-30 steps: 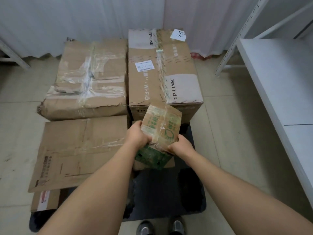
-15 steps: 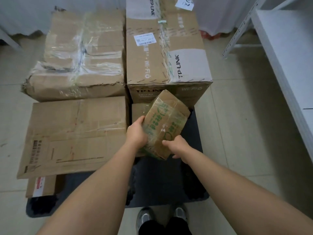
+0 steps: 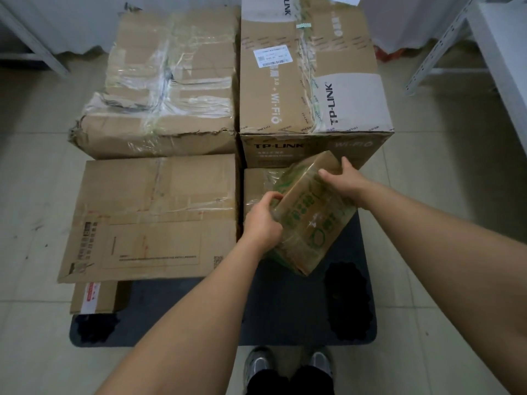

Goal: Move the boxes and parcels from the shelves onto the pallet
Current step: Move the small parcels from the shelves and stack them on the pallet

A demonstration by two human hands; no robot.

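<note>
- A flat cardboard box [image 3: 148, 218] lies at the near left of the dark pallet [image 3: 299, 309], with a crumpled taped box [image 3: 168, 89] behind it.
- The left hand [image 3: 263, 220] curls its fingers round the near left edge of a small green-printed parcel [image 3: 310, 218].
- That parcel is tilted above the pallet's right half, in front of the tall TP-LINK box [image 3: 310, 72].
- The right hand [image 3: 343, 181] grips the parcel's far top corner.
- A white shelf [image 3: 504, 52] stands at far right.

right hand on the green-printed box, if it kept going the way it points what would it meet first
The right hand, holding the green-printed box, points forward and left. It would probably meet the front of the TP-LINK box first, though depth is unclear.
</note>
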